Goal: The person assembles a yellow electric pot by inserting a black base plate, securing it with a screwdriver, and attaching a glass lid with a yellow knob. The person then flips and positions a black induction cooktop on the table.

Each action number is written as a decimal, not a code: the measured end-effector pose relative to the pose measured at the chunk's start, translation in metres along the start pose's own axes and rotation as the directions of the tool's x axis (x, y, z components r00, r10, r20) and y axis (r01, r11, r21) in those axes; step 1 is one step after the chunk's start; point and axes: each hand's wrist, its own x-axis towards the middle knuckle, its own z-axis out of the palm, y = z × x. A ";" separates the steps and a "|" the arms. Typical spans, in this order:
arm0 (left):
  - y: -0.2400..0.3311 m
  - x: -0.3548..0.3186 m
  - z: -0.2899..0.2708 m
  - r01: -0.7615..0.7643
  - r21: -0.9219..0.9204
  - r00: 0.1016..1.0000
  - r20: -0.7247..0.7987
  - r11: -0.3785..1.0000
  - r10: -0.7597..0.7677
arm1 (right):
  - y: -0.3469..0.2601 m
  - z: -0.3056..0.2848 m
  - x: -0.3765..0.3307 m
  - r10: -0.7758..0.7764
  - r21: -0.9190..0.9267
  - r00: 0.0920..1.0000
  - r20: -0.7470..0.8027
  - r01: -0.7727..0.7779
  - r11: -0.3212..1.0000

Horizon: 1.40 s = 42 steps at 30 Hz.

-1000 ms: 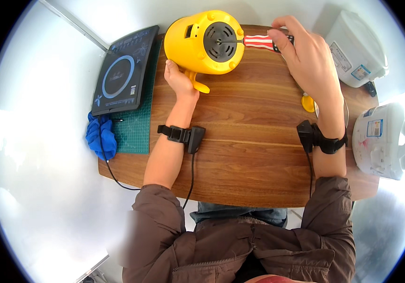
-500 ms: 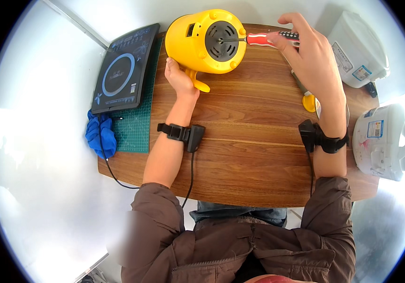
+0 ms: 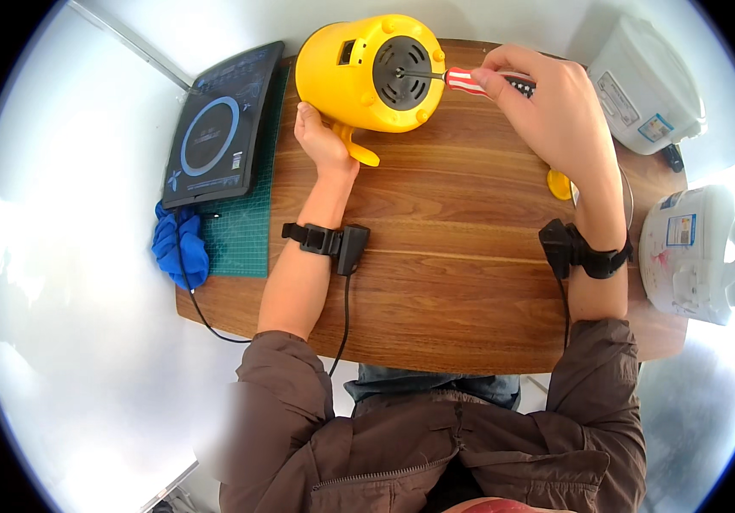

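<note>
- The left hand (image 3: 324, 147) had hold of the yellow appliance (image 3: 342, 90) from below. Its thumb lay against the wall; the other fingers were hidden, so how far that grip wrapped round could not be told.
- The appliance was tipped sideways at the far side of the bench (image 3: 444, 256), its base turned toward the right hand (image 3: 555, 111). Its handle (image 3: 362, 154) pointed down past the left palm.
- The right grip was closed, thumb and fingers pinching the rear part of the screwdriver (image 3: 463, 81), whose front part was striped red and white.
- The screwdriver's shaft lay across the black disc (image 3: 400, 96) of the base, its tip at the small hole near the middle.
- A black hob (image 3: 213, 141) lay to the left on a green mat (image 3: 243, 252), with a blue cloth (image 3: 181, 248) near its lower corner.
- Two white cookers, one farther (image 3: 645, 90) and one nearer (image 3: 692, 252), stood on the right.
- A yellow piece (image 3: 559, 185) lay just beside the right forearm, partly covered.
- Each wrist wore a black strap, left (image 3: 320, 239) and right (image 3: 598, 256).
</note>
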 end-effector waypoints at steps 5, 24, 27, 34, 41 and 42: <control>-0.001 0.005 -0.003 0.005 -0.023 1.000 -0.028 1.000 -0.005 | 0.014 0.010 0.006 0.217 0.097 0.971 0.105 -0.227 0.969; -0.001 0.008 -0.006 0.001 -0.065 0.999 0.047 0.998 0.002 | -0.008 0.009 -0.001 0.059 -0.011 0.996 0.062 -0.059 0.998; 0.000 0.006 -0.005 0.022 -0.023 1.000 0.015 0.999 -0.022 | 0.011 0.010 0.008 0.250 0.053 0.967 0.048 -0.253 0.966; -0.001 0.001 0.002 -0.009 0.002 1.000 -0.027 1.000 0.009 | 0.011 0.014 0.007 0.150 0.021 0.988 -0.020 -0.150 0.988; -0.007 0.008 -0.005 0.015 -0.037 1.000 0.009 0.999 -0.015 | 0.007 0.003 0.009 -0.091 0.201 0.993 -0.071 0.104 0.974; -0.008 0.009 -0.006 0.016 -0.034 1.000 0.008 0.999 -0.015 | 0.000 0.001 0.009 -0.175 0.125 0.981 -0.080 0.184 0.975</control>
